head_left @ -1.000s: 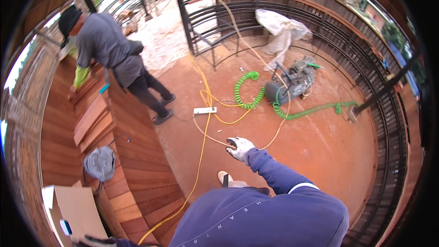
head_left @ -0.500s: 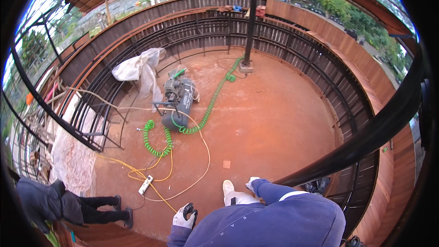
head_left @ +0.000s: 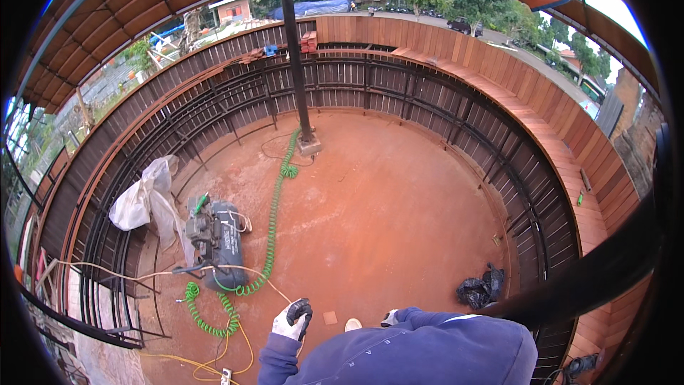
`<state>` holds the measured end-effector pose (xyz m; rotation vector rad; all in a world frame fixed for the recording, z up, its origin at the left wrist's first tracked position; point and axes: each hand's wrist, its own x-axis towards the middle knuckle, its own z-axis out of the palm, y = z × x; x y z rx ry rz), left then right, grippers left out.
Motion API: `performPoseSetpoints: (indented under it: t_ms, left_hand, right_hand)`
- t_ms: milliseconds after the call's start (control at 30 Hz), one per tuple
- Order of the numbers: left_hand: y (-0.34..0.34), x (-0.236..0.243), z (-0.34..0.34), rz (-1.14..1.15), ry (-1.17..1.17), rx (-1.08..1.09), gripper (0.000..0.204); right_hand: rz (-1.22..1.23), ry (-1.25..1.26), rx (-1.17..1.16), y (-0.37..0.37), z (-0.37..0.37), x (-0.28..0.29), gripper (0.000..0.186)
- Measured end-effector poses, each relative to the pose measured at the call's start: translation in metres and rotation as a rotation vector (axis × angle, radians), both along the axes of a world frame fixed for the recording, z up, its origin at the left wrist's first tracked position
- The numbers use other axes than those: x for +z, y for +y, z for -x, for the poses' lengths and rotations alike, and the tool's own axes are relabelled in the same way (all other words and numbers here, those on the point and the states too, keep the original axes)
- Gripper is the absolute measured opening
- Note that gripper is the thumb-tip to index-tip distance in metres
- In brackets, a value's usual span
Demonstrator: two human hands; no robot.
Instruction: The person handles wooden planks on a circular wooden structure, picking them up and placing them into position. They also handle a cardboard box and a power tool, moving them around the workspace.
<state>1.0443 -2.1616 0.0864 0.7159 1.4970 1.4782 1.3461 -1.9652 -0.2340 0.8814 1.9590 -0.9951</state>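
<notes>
My left hand (head_left: 292,321) wears a white glove with black fingers. It hangs at my side over the red floor with the fingers curled in, and I see nothing in it. Of my right hand (head_left: 390,317) only a gloved edge shows past my blue sleeve, so its grip is hidden. The toe of my light shoe (head_left: 352,325) peeks out between the hands. A yellow cord (head_left: 246,271) runs along the floor just left of my left hand.
A dark air compressor (head_left: 214,242) sits at the left with a green coiled hose (head_left: 272,214) leading to a black post (head_left: 295,64). White plastic sheeting (head_left: 142,199) lies beside it. A black bag (head_left: 481,289) lies at the right. Curved wooden benches (head_left: 556,150) ring the red floor.
The view has swung further right. The other person at the left has left the picture, the compressor has shifted left, and my left hand has stayed low at my side.
</notes>
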Motion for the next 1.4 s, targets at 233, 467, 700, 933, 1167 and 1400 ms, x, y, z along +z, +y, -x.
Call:
performPoseSetpoints:
  t_ms: [233, 467, 700, 933, 1167, 1400]
  left_hand:
    - [0.010, -0.285, 0.136, 0.640, 0.586, -0.038, 0.028]
    - [0.133, -0.303, 0.180, 1.128, 0.224, -0.407, 0.028]
    - [0.338, -0.314, 0.270, 1.019, 0.174, -0.361, 0.024]
    - [0.650, -0.302, 0.416, 0.465, 0.096, -0.096, 0.023]
    - [0.872, -0.318, 0.416, 0.588, 0.678, -0.418, 0.035]
    - [0.913, -0.382, 0.327, 0.247, 1.302, -0.886, 0.034]
  right_hand:
    - [-0.303, 0.332, -0.379, 0.156, 0.117, 0.102, 0.036]
    - [0.283, 0.398, -1.070, 0.215, 0.075, 0.054, 0.026]
    - [0.255, 0.286, -1.409, 0.323, 0.052, 0.001, 0.029]
    - [-0.005, 0.242, -1.402, 0.468, 0.082, 0.017, 0.034]
    - [-0.177, 0.133, -1.129, 0.554, 0.091, 0.017, 0.030]
    - [-0.178, -0.255, -0.853, 0.696, 0.021, 0.043, 0.038]
